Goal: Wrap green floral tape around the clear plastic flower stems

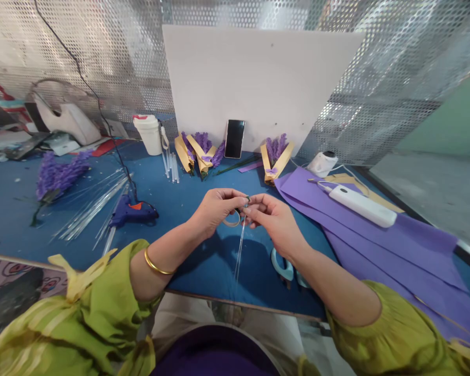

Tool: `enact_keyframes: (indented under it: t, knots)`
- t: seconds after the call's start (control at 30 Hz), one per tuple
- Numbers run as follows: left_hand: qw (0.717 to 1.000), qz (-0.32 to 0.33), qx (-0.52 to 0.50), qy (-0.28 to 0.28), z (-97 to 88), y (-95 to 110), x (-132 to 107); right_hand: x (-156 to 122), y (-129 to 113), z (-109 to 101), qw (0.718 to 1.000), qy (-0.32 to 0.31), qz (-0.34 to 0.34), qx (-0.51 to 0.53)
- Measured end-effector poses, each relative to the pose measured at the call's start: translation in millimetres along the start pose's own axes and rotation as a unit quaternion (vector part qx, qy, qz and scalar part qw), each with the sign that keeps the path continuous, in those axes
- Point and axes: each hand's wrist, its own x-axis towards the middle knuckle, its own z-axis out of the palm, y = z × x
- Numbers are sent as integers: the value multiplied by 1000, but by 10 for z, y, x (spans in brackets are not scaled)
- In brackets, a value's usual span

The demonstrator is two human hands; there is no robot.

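Both of my hands meet above the middle of the blue table. My left hand (218, 210) is closed, its thumb and index finger pinching close to a small dark green tip at the upper end of some strands. Opposite it, my right hand (276, 222) pinches the same thin, shiny wires (239, 251), which hang down toward the table's front edge. A pale ring, apparently a tape roll (231, 223), shows just under my left fingers; which fingers carry it is hidden. Light-blue-handled scissors (282, 267) lie beneath my right forearm.
To the left are a blue glue gun (131, 213), loose shiny wires (90, 209) and a purple flower bunch (58, 175). Wrapped bouquets (274, 159), a phone (234, 139) and a white cup (148, 134) stand behind. Purple sheets (376, 235) and a white power strip (362, 205) lie right.
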Motion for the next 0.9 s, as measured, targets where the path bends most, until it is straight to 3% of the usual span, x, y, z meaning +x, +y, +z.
enact_keyframes:
  t: [0.33, 0.6, 0.9]
  knots:
    - [999, -23, 38, 7, -3, -40, 27, 81, 19, -95, 998, 30, -29, -36]
    - [997, -58, 31, 32, -14, -57, 57, 153, 80, -119, 1000, 17, 21, 2]
    - [995, -80, 62, -4, -17, -121, 71, 234, 160, -184, 1000, 25, -2, -2]
